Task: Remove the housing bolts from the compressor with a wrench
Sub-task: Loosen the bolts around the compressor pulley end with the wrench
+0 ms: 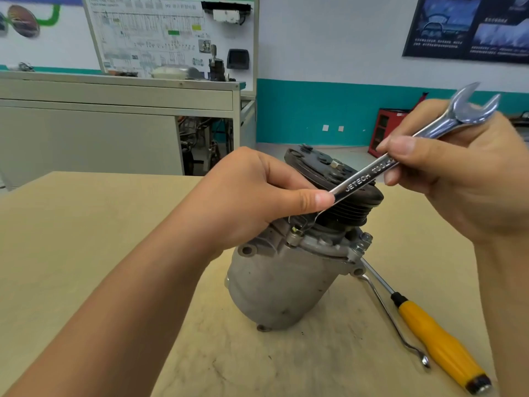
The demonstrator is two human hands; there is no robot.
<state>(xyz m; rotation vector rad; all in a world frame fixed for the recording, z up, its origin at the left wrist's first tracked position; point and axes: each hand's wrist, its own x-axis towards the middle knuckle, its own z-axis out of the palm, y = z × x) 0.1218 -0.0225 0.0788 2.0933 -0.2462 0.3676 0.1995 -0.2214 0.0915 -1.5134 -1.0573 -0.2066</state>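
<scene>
Both hands, left hand (252, 196) and right hand (458, 167), pinch the wrench (406, 147)

Yellow-handled screwdriver (438, 342) on tan table (86, 224), thin bent rod (391, 319) just beside; red cabinet (383, 130) behind.

You're in a training workshop for vehicle work. Far left, a tall display board (171, 32) carries a wiring diagram with real parts mounted on it, behind a grey metal bench (114, 96). Far right, a red cabinet (383, 130) sits on the floor against a teal wall band (315, 110), and a dark poster (469, 27) above it seems to show a car dashboard, though it's blurred. Near you, a scuffed tan table (86, 224) holds a compressor (280, 282) and a yellow-handled screwdriver (440, 345).
</scene>
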